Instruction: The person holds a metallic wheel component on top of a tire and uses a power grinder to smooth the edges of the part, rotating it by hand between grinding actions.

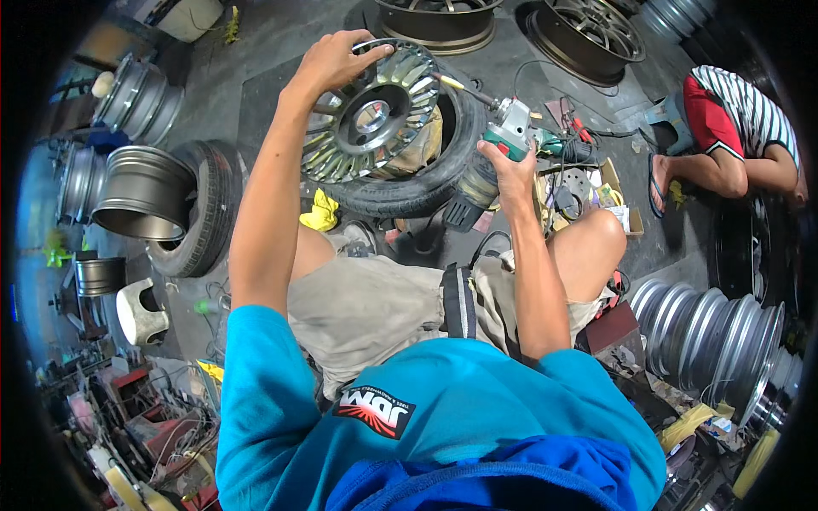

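Note:
A shiny multi-spoke alloy wheel (375,115) leans tilted on a black tyre (443,170) in front of my knees. My left hand (336,61) grips the wheel's top rim. My right hand (509,166) is closed around a green and grey hand-held power tool (509,128). The tool's thin shaft points left at the wheel's right edge.
Another person in a striped shirt (750,128) crouches at the right. Bare rims lie at the top (588,34), left (141,192) and lower right (716,332). A second tyre (209,209) sits at the left, a box of tools (588,183) at the right, a yellow rag (322,213) below the tyre.

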The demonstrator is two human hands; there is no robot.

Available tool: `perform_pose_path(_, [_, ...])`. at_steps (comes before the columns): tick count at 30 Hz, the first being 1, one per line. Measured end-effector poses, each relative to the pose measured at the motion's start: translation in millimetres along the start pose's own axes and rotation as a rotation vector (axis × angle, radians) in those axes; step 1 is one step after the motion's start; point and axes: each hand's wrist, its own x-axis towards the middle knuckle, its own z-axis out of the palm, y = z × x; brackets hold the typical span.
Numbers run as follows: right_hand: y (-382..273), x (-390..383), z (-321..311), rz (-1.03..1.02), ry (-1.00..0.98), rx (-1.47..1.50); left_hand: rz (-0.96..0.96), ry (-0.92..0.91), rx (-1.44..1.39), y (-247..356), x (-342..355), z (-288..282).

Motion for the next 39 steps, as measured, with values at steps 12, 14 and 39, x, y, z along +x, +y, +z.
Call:
perform_pose_path(12, [2,1,47,-0.163,0.039,-0.201,0.090,-0.021,-0.192,-21,13,3])
perform_pose_path(14, [5,3,44,-0.127,0.031,-0.133,0.060,-0.021,-0.156,-19,14,2])
perform_pose_path(39, [-9,-7,54,-0.192,0.199,-0.233,0.084,0.028,-0.103,-7,12,3])
